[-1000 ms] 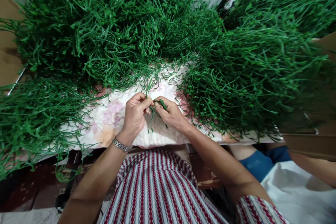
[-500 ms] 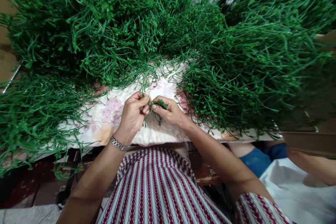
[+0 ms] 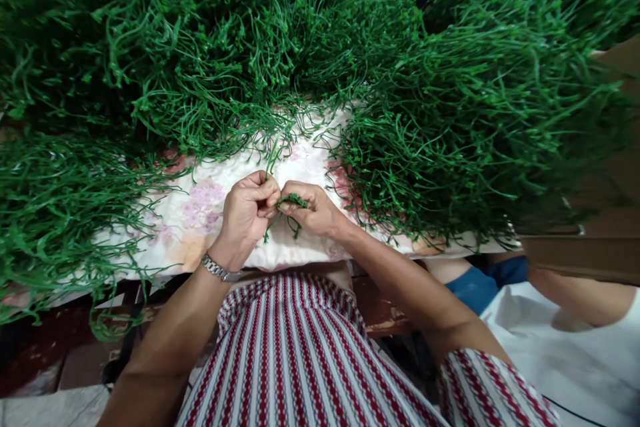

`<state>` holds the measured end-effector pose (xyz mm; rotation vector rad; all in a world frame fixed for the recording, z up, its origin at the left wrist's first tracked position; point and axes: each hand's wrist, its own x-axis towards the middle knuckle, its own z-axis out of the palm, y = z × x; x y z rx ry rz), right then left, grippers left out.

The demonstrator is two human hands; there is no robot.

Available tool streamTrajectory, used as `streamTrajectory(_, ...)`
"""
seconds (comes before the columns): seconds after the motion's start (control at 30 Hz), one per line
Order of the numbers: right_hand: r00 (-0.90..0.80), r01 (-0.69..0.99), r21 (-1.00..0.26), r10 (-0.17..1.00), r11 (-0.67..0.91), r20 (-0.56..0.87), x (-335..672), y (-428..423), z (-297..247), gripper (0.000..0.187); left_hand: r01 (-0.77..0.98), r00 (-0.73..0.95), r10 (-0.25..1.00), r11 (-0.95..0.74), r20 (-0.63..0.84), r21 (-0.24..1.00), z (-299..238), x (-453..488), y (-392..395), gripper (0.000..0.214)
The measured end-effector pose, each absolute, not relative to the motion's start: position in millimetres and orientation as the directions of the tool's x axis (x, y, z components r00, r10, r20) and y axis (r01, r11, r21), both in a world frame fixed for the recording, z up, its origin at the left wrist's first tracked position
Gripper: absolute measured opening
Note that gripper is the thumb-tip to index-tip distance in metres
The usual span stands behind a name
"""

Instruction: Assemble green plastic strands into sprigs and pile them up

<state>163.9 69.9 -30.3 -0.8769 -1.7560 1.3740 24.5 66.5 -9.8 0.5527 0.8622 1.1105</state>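
My left hand, with a metal-band watch on its wrist, pinches a thin green plant stem between thumb and fingers. The stem's upper end points away from me over the cloth. Close against it, my right hand is curled around a small bunch of green sprigs, whose tops show above the thumb. Thin green ends hang below both hands. Fingertips of the two hands meet or nearly meet; I cannot tell exactly what lies between them.
A floral cloth covers the table. Large heaps of green stems lie at the back, left and right. Cardboard stands at the right edge. Another person's arm and white clothing show at lower right.
The view has shifted slightly, so the scene sits further left and higher. Both hands stay together, with the stem still pinched and the sprigs still held.
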Motion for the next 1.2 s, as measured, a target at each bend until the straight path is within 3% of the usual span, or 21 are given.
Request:
streamTrajectory(0.63, -0.506, 0.083, -0.936, 0.824, 0.341, 0.255, 166, 71, -28, 0.016, -0.657, 0.254, 0.905, 0.421, -0.342, 0.626, -13, 23, 73, 0.021)
streamTrajectory(0.8, -0.273, 0.080, -0.960, 0.932, 0.270, 0.239, 163, 73, -29, 0.021, -0.628, 0.220, 0.931, 0.363, -0.290, 0.689, -11, 22, 67, 0.016)
streamTrajectory(0.93, -0.039, -0.043, -0.965, 0.965, 0.257, 0.259, 168, 80, -33, 0.019, -0.623, 0.232, 0.929, 0.369, -0.288, 0.690, -12, 21, 62, 0.016)
streamTrajectory(1.0, -0.006, -0.080, -0.963, 0.966, 0.258, 0.259, 172, 84, -35, 0.017, -0.612, 0.205, 0.931, 0.362, -0.302, 0.703, -12, 17, 61, 0.016)
streamTrajectory(1.07, -0.020, -0.042, -0.966, 0.967, 0.254, 0.255, 176, 85, -35, 0.017, -0.567, 0.177, 0.931, 0.361, -0.318, 0.741, -11, 13, 61, 0.015)
streamTrajectory(1.2, -0.148, 0.184, -0.939, 0.953, 0.290, 0.266, 175, 80, -30, 0.016, -0.475, 0.158, 0.931, 0.364, -0.329, 0.801, -5, 7, 62, 0.014)
